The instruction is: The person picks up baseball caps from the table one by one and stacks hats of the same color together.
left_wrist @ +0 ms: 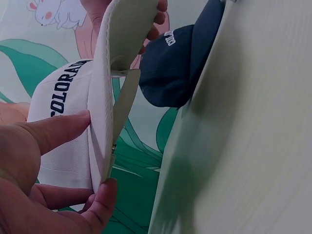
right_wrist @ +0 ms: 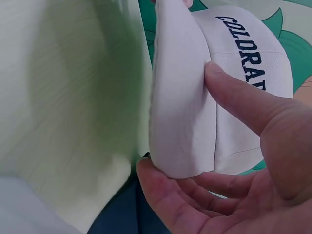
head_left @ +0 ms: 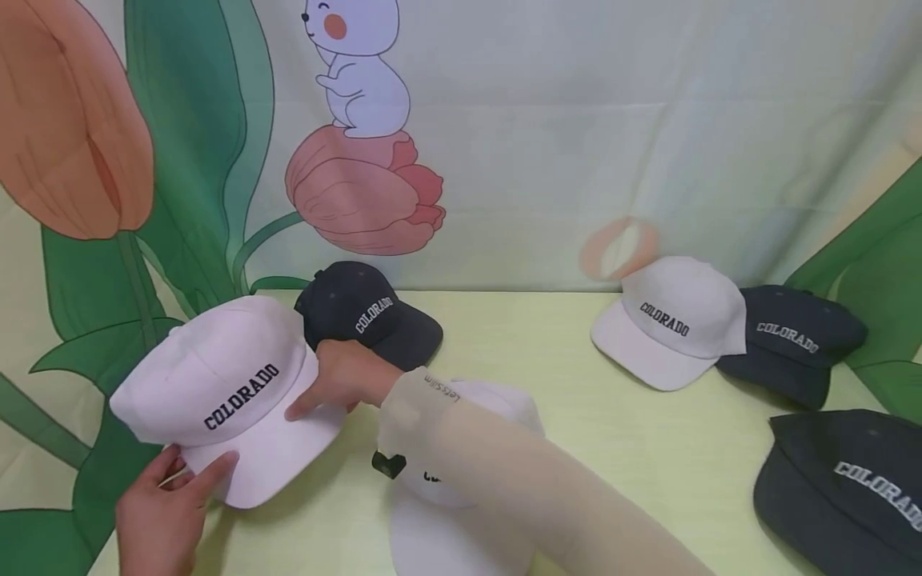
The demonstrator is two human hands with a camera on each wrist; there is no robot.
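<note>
Both hands hold a white baseball cap (head_left: 230, 368) with dark COLORADO lettering, raised and tilted at the left of the head view. My left hand (head_left: 162, 508) pinches the brim's near corner, thumb on top and fingers underneath, as the left wrist view also shows. At the brim's other side my right hand (head_left: 349, 372) grips with its thumb on top and fingers below. Just behind that hand a dark navy cap (head_left: 353, 308) sits on the table. Beneath the right forearm lies another white cap (head_left: 432, 532), its crown and lettering mostly covered by the sleeve.
At the back right, a white cap (head_left: 677, 320) overlaps a dark cap (head_left: 785, 344). Another dark cap (head_left: 828, 488) lies at the right edge, partly cut off. A curtain (head_left: 519, 160) printed with tulips and a white animal hangs behind the pale yellow-green table (head_left: 634, 456).
</note>
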